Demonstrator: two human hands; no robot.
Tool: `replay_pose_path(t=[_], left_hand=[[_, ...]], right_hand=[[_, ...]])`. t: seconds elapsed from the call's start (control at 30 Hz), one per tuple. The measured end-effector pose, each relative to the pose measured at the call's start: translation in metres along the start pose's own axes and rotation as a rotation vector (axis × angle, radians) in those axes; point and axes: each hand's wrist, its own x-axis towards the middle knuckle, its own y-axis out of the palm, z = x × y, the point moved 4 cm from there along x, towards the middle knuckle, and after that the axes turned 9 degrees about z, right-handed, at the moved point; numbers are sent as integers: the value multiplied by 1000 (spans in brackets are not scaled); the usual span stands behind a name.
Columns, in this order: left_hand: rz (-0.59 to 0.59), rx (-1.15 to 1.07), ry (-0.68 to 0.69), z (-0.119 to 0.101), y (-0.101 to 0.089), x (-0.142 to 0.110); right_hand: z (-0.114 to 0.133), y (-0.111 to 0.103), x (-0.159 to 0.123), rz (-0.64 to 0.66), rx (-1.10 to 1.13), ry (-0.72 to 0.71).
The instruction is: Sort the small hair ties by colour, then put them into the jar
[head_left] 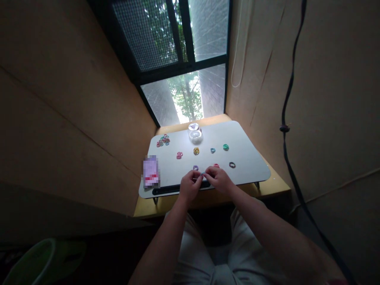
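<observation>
While coloured bands (196, 151) lay grouped across a white table (249, 168), left hand (189, 185) and right hand (219, 179) met by its near edge, fingertips drawn together, pinching a small bluish piece (202, 174) between them.

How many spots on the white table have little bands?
8: mixed heap, far left; pink bands, yellow bands, blue bands, green bands, middle row; purple bands, red bands, dark bands, nearer row. Hands may hide more.

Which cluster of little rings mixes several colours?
The far-left cluster, beyond the purple packet; it looks the largest, while the other clusters each look mainly one colour.
</observation>
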Motion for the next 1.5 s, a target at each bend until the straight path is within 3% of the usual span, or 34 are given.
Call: replay_pose_path(t=[0.8, 1.0, 1.2, 1.5], left_hand=[[20, 34, 21, 5, 2, -4], [12, 71, 41, 2, 2, -4], [6, 83, 28, 3, 1, -4], [-69, -45, 3, 3, -3, -2]], right_hand=[[-2, -2, 0, -55, 36, 3], [-8, 5, 0, 35, 174, -7], [-5, 2, 2, 4, 44, 14], [3, -1, -1, -1, 37, 5]])
